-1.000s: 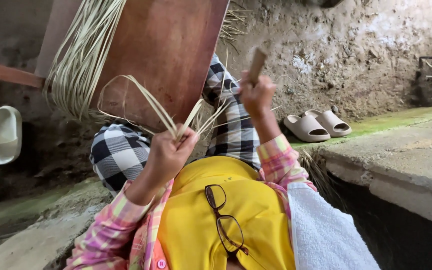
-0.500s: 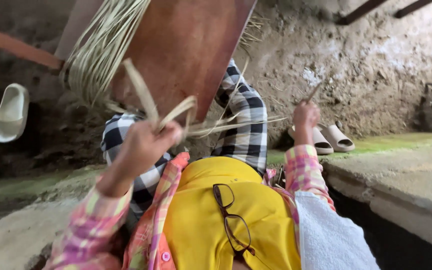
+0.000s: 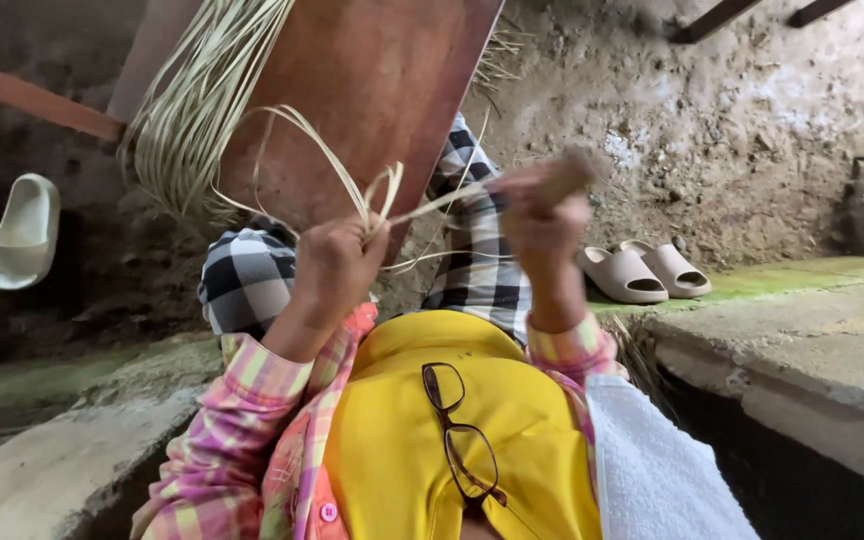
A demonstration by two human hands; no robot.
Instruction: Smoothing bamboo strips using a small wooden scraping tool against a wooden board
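My left hand [image 3: 335, 265] is closed around a small bunch of pale straw strips [image 3: 327, 160] that loop up over a brown wooden board [image 3: 372, 90] leaning across my checked knees [image 3: 247, 280]. My right hand [image 3: 544, 215], blurred by motion, is closed on a short brown tool [image 3: 564, 175] whose shape I cannot make out, and it sits against the strips just right of the left hand. A thick bundle of straw [image 3: 197, 110] hangs over the board's left edge. Dark-framed glasses [image 3: 462, 435] hang from my yellow top.
A pair of beige slippers [image 3: 644, 270] lies on the mossy concrete ledge [image 3: 802, 330] to the right. White slippers [image 3: 20, 230] lie at the far left. A white towel [image 3: 652, 470] rests by my right side. A rough earth wall [image 3: 712, 130] rises behind.
My right hand has come back left and up from its outstretched position to meet the strips near my left hand. The strips now loop higher over the board.
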